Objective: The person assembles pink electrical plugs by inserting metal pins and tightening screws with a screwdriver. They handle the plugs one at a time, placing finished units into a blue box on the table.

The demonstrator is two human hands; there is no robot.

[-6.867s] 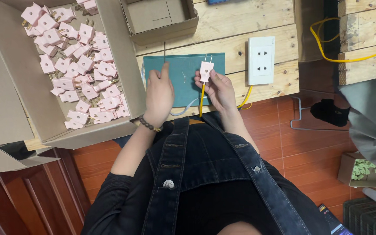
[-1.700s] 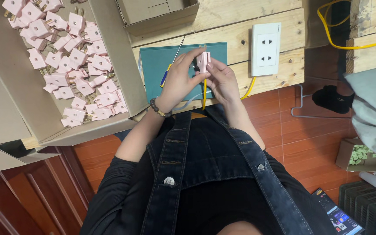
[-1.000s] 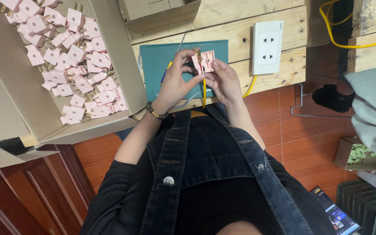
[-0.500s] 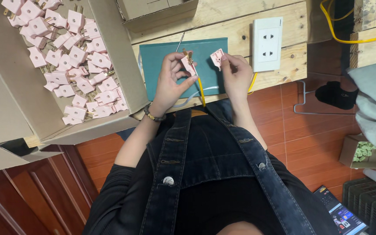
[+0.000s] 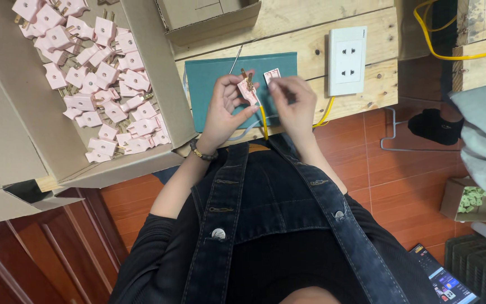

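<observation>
Over the green mat (image 5: 215, 90), my left hand (image 5: 226, 110) pinches a pink plug half (image 5: 248, 90) tight, my right hand (image 5: 293, 104) pinching its cover (image 5: 271, 76) just beside it.

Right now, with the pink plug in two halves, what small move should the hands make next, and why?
Probably bring the cover half in the right hand back onto the pronged half in the left hand: the halves are apart, and a yellow tool hangs between the hands.
</observation>
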